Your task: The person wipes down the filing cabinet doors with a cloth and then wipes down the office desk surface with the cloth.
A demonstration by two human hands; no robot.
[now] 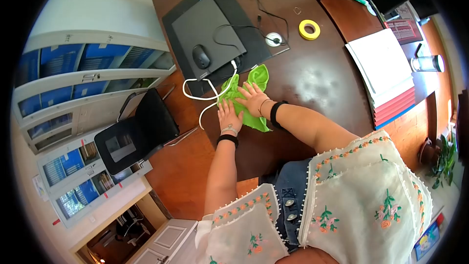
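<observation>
Table (322,80) edge: glossy, near left hand (228,119)
Hands: left, right (254,99) open, flat on cloth
Cloth (260,76): crumpled, green, near laptop (207,27)
Tape (303,35): yellow ring, right of laptop

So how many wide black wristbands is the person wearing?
2: one band sits behind the left hand, the other band behind the right hand, both hands on the green cloth.

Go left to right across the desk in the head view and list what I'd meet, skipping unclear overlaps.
Black mouse → green cloth → yellow tape roll → stack of papers.
</observation>
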